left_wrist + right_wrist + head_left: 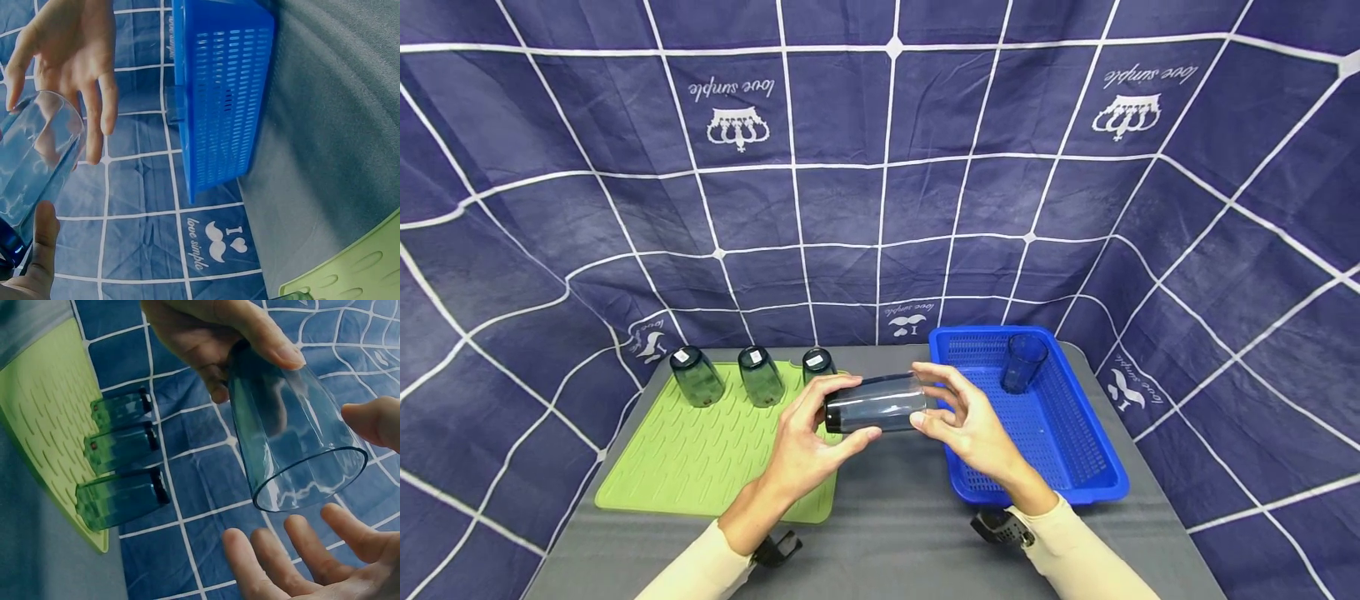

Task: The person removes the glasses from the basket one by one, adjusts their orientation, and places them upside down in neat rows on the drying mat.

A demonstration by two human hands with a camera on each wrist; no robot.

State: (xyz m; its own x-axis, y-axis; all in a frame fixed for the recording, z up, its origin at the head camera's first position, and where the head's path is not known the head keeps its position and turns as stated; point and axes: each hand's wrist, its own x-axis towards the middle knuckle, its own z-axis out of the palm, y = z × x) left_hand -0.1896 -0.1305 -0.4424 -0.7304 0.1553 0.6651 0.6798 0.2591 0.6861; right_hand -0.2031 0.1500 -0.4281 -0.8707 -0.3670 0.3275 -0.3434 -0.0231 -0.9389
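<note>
A clear blue-grey drinking glass [880,403] is held on its side above the table, between the two hands. My left hand [808,437] grips it around its dark base end, thumb on the near side and fingers on the far side. At the rim end is my right hand [966,421], its thumb and fingers spread around the opening. In the right wrist view the glass's open rim [309,481] faces the right hand [331,562], whose fingertips stand apart from the glass.
Three upside-down glasses [697,379] stand in a row along the back of a green ridged drying mat [700,467] at left. On the right, a blue perforated basket [1093,442] has another glass [1024,364] in its far part. A grid-patterned cloth [842,208] hangs behind the grey table [895,517].
</note>
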